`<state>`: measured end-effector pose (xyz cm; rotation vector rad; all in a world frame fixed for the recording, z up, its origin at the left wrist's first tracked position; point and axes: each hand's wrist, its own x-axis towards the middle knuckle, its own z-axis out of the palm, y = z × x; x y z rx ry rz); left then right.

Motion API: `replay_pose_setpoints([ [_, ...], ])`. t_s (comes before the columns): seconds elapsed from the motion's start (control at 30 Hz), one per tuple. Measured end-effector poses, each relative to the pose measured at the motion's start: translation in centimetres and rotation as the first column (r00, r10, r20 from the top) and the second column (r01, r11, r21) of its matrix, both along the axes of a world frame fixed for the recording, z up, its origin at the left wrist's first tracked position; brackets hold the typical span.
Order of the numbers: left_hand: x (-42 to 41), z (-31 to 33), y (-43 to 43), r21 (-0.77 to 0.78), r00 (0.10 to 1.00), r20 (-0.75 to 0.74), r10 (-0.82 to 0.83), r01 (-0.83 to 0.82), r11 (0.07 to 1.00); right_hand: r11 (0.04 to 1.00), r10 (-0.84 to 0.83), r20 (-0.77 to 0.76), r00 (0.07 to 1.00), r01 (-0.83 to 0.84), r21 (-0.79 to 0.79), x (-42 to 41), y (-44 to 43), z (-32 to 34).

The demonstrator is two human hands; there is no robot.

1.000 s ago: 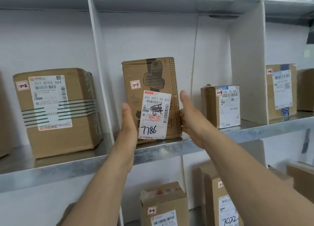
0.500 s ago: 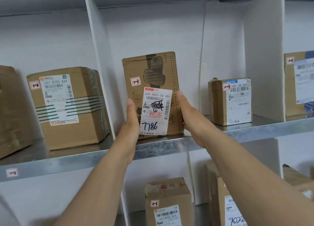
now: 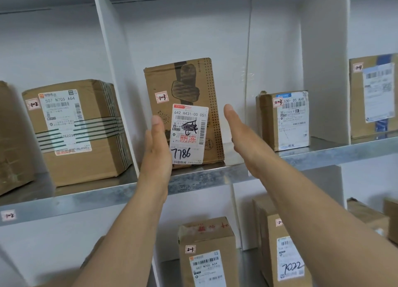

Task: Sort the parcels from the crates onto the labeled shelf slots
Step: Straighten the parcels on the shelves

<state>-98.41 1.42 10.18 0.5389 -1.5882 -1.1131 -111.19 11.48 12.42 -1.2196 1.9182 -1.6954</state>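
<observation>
Both hands have let go — the right hand (image 3: 243, 133) now flat-fingered and clear of the parcel (image 3: 183, 112), the left hand (image 3: 158, 144) straight-fingered at its front edge (contact unclear). It stands upright in slot 1-3; a brushing wrist could topple it — it is tall and narrow.

open gap between tall parcel (image 3: 185, 88) and small parcel (image 3: 284, 120); divider (image 3: 118, 71) crowds left.
</observation>
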Motion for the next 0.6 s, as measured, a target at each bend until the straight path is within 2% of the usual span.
replay_pose_setpoints([
  [0.07, -0.4, 0.2, 1.1, -0.112, 0.997, -0.076, 0.036, -0.044, 0.993, 0.998, -0.049, 0.001, 0.999, 0.049, -0.026, -0.4, 0.8, 0.1],
  [0.17, -1.6, 0.6, 4.2, -0.225, 0.990, -0.138, -0.003, -0.029, 0.974, 0.990, -0.119, 0.013, 0.993, 0.120, -0.080, -1.2, 2.6, -0.4],
  [0.27, -4.5, 0.4, 6.6, -0.211, 0.985, -0.163, -0.062, 0.027, 0.977, 0.975, -0.146, -0.003, 0.989, 0.143, -0.173, -2.5, 5.1, -1.2],
  [0.37, -8.1, -0.5, 9.8, -0.185, 0.966, -0.176, -0.189, 0.156, 0.970, 0.950, -0.200, -0.045, 0.979, 0.182, -0.255, -4.2, 8.1, -2.0],
  [0.47, -11.8, -1.7, 13.8, -0.155, 0.928, -0.186, -0.322, 0.296, 0.943, 0.936, -0.233, -0.066, 0.970, 0.205, -0.285, -6.4, 11.6, -2.9],
  [0.6, -16.5, -2.9, 18.0, -0.109, 0.905, -0.172, -0.388, 0.374, 0.921, 0.923, -0.290, -0.036, 0.956, 0.269, -0.275, -9.8, 16.8, -3.5],
])
